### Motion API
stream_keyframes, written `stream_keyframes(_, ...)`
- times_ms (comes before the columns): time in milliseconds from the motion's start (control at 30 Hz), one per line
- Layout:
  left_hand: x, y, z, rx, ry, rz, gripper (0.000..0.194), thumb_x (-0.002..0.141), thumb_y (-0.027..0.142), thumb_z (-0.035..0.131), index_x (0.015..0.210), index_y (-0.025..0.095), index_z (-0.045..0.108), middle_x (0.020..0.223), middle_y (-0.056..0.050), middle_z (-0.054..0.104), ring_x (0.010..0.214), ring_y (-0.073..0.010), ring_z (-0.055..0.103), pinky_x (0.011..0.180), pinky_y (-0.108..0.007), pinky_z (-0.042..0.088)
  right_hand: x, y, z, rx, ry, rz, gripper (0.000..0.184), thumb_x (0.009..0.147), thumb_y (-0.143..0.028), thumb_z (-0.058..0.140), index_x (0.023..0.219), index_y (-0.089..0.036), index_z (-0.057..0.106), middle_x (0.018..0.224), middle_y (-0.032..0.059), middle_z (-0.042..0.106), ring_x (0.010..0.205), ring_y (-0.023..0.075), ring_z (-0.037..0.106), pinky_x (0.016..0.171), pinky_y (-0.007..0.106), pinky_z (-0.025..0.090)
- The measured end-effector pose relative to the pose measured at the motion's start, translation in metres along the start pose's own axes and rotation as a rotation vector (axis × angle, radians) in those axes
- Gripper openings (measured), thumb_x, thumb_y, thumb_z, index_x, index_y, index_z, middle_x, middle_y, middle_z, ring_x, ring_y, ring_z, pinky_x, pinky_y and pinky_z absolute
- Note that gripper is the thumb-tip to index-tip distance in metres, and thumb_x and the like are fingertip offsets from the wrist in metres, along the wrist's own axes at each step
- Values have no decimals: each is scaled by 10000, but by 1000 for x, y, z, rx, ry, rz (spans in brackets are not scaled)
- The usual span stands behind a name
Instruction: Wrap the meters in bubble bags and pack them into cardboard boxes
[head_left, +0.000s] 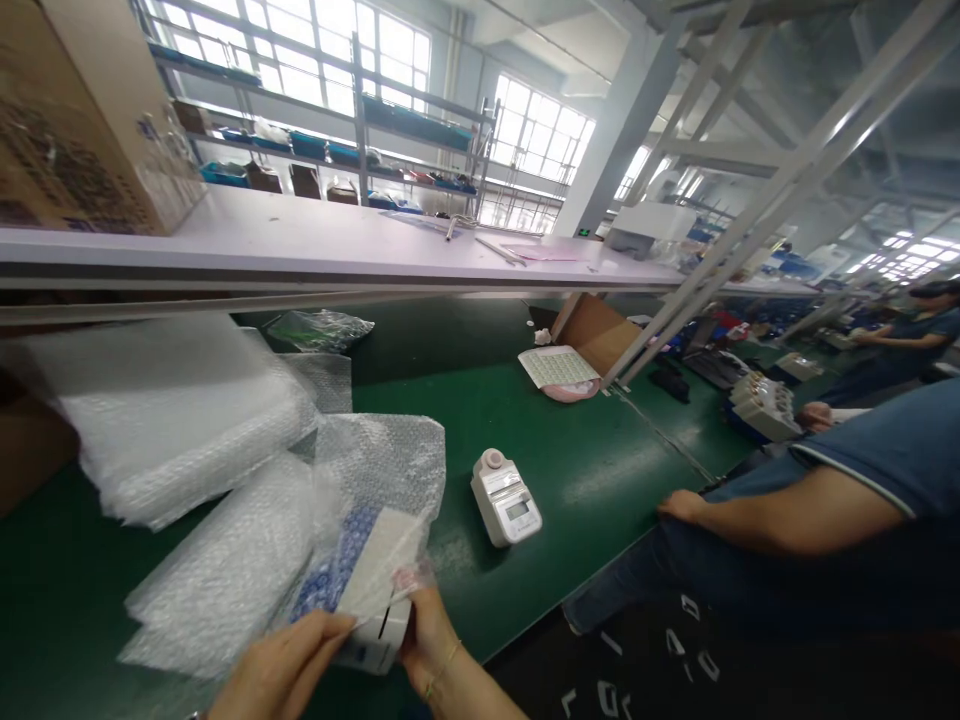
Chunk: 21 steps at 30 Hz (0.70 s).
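Left of the meter: one cardboard box [112, 120] is seen up on the shelf [300, 240]; below it, one stack of bubble wrap [172, 400] is laid on the green surface [465, 390], and one folded bubble-wrap piece [232, 570] is set nearer the person. One clear bag with green contents [322, 330] is seen behind.

Left hand [281, 665]: fingers closed on the near edge of the bubble bag [401, 450], at the left of the white unit. One white unit [371, 640] is held partly inside the bag, left of the meter and toward the person, between both hands; its long axis appears to be pointed away from the person, leaning slightly right. A blue patterned part is seen along its left side. Right hand [433, 635]: wrapped around the unit's right side, at the near end. By grip, the unit's body is nearer the right hand.

One white meter [506, 500] is placed upright, apart from the hands; the right hand is nearer to it. Right of the meter and farther back, one label sheet [559, 367] is seen. Farther right, one co-worker's hand [681, 505] is rested near the edge.
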<state>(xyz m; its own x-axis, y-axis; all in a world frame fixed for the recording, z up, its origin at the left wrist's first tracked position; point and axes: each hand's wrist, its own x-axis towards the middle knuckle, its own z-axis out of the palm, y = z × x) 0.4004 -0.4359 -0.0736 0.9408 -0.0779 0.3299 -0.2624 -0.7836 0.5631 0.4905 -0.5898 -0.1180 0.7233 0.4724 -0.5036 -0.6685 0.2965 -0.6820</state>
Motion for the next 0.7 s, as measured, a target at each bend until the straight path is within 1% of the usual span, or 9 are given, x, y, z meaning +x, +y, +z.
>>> stream_keyframes(67, -16, -9, 10, -46, 50, -90, 171, 930, 339, 452, 994, 261, 589, 860, 25, 687, 750, -107, 666, 668, -135, 504, 2, -3, 6, -29, 66, -1, 677, 643, -407, 661, 1257, -217, 449, 942, 50, 683, 848, 247, 648, 681, 373, 525)
stream_keyframes(100, -22, -13, 14, -51, 73, -121, 172, 924, 349, 461, 976, 258, 597, 855, 23, 688, 744, -111, 666, 665, -141, 507, 4, -4, 9, -45, 82, -31, 738, 612, -348, 690, 1287, -229, 416, 996, 44, 676, 915, 243, 640, 739, 370, 522)
stream_keyframes(200, -33, -29, 25, -34, 122, -183, 194, 901, 389, 486, 884, 253, 624, 813, 9, 675, 738, -140, 654, 662, -186, 517, 20, 2, 12, -119, 59, -164, 850, 550, -237, 736, 1320, -229, 375, 1129, 44, 639, 1037, 226, 604, 915, 361, 468)
stream_keyframes(267, -35, -41, 31, -40, 169, -226, 233, 889, 424, 484, 852, 244, 627, 855, -16, 665, 824, -176, 643, 735, -243, 521, 34, 9, 11, -196, 44, -213, 870, 537, -217, 748, 1321, -212, 372, 1169, 61, 621, 1057, 227, 595, 974, 375, 431)
stream_keyframes(333, -34, -53, 40, -101, 196, -316, 267, 895, 439, 453, 859, 230, 615, 885, -33, 656, 863, -195, 629, 769, -280, 515, 46, 13, 10, -291, 43, -261, 866, 547, -213, 749, 1326, -199, 369, 1186, 73, 612, 1080, 228, 583, 1011, 387, 398)
stream_keyframes(467, -27, -61, 56, -296, 190, -514, 292, 916, 429, 398, 855, 204, 574, 804, -25, 633, 763, -181, 609, 703, -280, 498, 57, 10, 10, -497, 25, -392, 807, 613, -264, 735, 1338, -199, 386, 1174, 71, 617, 1128, 219, 550, 1053, 382, 348)
stream_keyframes(567, -23, -58, 56, -367, 203, -528, 287, 919, 411, 399, 841, 189, 564, 829, -32, 621, 809, -179, 588, 761, -296, 476, 54, 10, 9, -581, 100, -450, 768, 641, -346, 725, 1330, -191, 424, 1181, 90, 605, 1155, 240, 524, 1044, 387, 355)
stream_keyframes(633, -24, -57, 51, -359, 156, -474, 286, 928, 388, 392, 825, 183, 563, 834, -35, 612, 819, -172, 572, 779, -300, 458, 49, 16, 5, -606, 179, -466, 759, 665, -390, 705, 1338, -184, 422, 1205, 103, 583, 1191, 256, 487, 1049, 403, 340)
stream_keyframes(700, -28, -56, 46, -306, 78, -402, 293, 941, 362, 377, 809, 178, 564, 817, -36, 602, 806, -167, 556, 765, -297, 437, 42, 25, -1, -643, 233, -467, 745, 698, -427, 674, 1348, -173, 414, 1238, 115, 546, 1230, 265, 438, 1070, 416, 297)
